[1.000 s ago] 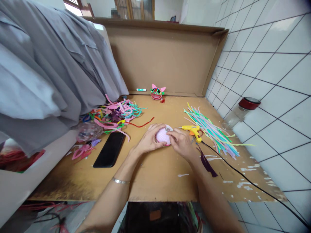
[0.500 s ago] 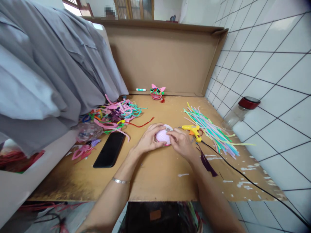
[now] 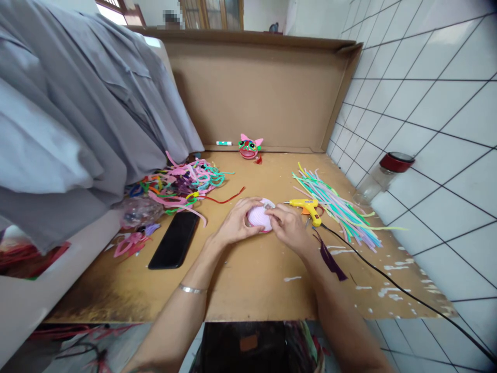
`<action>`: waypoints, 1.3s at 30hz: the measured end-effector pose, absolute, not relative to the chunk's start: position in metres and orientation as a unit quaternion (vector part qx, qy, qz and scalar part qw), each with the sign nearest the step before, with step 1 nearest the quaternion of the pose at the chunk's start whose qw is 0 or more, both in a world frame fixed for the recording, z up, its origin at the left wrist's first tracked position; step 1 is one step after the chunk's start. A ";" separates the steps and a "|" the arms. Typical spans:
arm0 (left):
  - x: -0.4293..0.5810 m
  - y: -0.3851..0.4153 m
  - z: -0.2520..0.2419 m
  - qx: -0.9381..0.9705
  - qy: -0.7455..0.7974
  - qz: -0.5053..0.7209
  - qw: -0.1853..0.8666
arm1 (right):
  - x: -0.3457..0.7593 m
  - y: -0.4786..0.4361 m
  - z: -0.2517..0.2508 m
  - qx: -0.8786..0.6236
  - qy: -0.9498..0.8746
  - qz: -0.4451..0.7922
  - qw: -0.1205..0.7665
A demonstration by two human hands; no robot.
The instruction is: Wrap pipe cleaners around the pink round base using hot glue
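Lilac ridged disc [image 3: 257, 217] between your hands, over the table [image 3: 256, 290].
Left hand [image 3: 235, 221] clamped around its left side; right hand [image 3: 290, 228] touching its right, fingertips bunched — pinching or not, can't tell. Both equally near. Ridged face up; roundish — no clear long axis or pointing end. Glue gun [image 3: 306, 204] just right, nozzle leftward.

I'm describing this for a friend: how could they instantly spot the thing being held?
Find the brown tabletop in front of the large cardboard panel. Near its middle, the left hand grips a small lilac piece while the right hand touches it. It is rounded and finely lined, unlike the yellow glue gun to its right.
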State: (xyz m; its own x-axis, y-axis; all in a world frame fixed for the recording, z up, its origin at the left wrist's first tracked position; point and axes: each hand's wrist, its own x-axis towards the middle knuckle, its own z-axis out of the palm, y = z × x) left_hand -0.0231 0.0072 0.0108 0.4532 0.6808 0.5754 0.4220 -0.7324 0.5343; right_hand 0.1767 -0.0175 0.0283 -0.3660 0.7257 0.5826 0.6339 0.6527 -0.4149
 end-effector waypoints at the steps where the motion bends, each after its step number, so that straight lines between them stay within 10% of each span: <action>1: -0.023 0.007 0.011 0.837 0.331 0.405 0.161 | 0.177 -0.018 0.029 -0.414 -0.823 0.059 0.384; 39: -0.023 0.008 0.006 0.822 0.353 0.402 0.193 | 0.175 -0.022 0.032 -0.445 -0.821 0.080 0.348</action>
